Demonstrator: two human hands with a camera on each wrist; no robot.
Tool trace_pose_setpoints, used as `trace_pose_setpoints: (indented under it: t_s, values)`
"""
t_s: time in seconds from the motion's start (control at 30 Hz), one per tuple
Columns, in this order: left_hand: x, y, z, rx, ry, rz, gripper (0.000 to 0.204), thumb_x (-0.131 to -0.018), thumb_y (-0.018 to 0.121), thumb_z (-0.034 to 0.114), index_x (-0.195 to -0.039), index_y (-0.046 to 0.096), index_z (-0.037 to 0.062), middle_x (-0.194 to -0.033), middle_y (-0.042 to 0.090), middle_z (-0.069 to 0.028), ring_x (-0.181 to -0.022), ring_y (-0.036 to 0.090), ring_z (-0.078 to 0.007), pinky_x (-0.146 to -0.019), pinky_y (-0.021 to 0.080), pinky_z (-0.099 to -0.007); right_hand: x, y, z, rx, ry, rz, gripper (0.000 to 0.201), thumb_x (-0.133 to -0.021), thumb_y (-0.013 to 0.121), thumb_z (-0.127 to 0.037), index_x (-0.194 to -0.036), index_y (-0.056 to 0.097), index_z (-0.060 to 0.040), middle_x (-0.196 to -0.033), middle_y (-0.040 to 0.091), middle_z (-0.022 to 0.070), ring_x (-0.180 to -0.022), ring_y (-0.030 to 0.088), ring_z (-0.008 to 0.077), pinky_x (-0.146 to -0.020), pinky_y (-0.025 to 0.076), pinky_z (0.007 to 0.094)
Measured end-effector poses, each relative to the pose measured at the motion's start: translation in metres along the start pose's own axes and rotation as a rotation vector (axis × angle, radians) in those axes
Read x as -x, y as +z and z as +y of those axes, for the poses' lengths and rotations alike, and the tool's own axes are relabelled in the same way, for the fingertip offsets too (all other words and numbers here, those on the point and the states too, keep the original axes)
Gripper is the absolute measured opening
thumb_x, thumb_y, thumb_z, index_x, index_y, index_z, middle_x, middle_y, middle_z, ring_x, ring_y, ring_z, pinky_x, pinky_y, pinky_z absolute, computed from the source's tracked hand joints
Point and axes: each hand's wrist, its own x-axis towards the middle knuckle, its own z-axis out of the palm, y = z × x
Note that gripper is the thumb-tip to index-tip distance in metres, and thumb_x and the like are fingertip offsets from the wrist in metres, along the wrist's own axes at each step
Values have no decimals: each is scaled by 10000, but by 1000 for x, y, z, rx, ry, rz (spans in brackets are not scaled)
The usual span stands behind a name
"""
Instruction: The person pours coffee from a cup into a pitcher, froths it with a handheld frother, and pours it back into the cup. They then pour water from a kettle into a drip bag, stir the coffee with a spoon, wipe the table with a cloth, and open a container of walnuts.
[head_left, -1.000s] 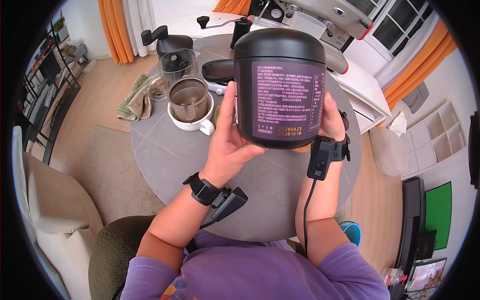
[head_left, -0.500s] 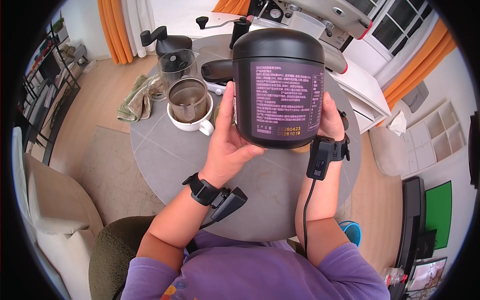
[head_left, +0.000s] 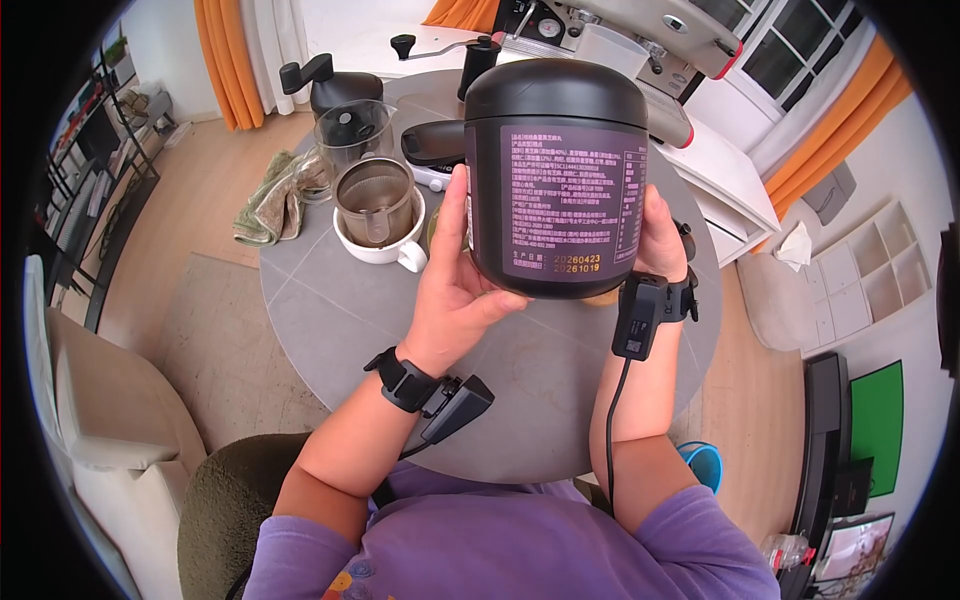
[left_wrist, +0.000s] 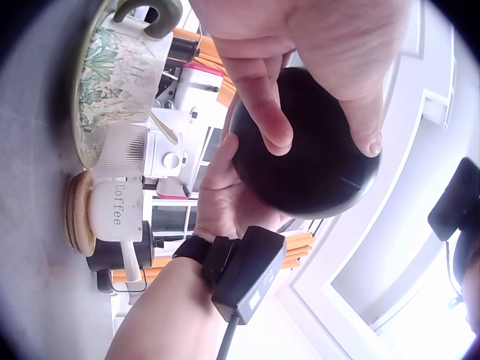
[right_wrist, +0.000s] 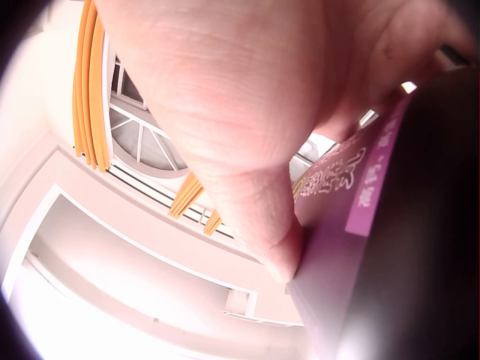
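A large black jar (head_left: pixel 560 85) with a purple printed label (head_left: pixel 575 200) is held up over the round table, upright, its label side toward me. My left hand (head_left: pixel 450 290) holds it at the lower left, thumb along the bottom edge. In the left wrist view the jar's dark round base (left_wrist: pixel 315 169) shows, with a finger and the thumb of that hand against it. On the opposite side my right hand (head_left: pixel 662 235) grips the jar, its thumb at the right edge of the label and its other fingers hidden behind. The right wrist view shows the thumb (right_wrist: pixel 281 251) pressed on the purple label.
On the grey table (head_left: pixel 350 320) stand a white cup (head_left: pixel 410 255) with a metal strainer (head_left: pixel 375 200), a glass pitcher (head_left: pixel 350 125), a black hand grinder (head_left: pixel 345 92) and a crumpled cloth (head_left: pixel 275 205). An espresso machine (head_left: pixel 640 30) is behind. A "Coffee" mug (left_wrist: pixel 118 206) shows in the left wrist view.
Almost nothing differs. Both hands keep holding the jar in the same pose, with only a very slight shift to the left in view.
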Motion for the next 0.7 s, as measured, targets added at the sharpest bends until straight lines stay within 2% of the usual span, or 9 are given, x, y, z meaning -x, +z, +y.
trace_pose_setpoints:
  t_s: [0.67,0.7]
  values:
    - [0,-1,2,-10,4,-13,1102,-669,754,208,-1393,-75,173,-1394,216,-98,-1007,526,-187,-573,525,-233,0,-5,0,12,-13,-38,771,-761,628,-443,-1299,311,9,-1245,452,101,-1131,440,162,-951,346,278]
    - [0,-2,4,15,-28,-47,1085,-676,746,155,-1393,-69,139,-1424,138,-91,-1103,456,-191,-729,487,-269,0,-5,0,11,-14,-36,769,-763,626,-444,-1298,311,11,-1244,453,101,-1131,441,162,-952,346,279]
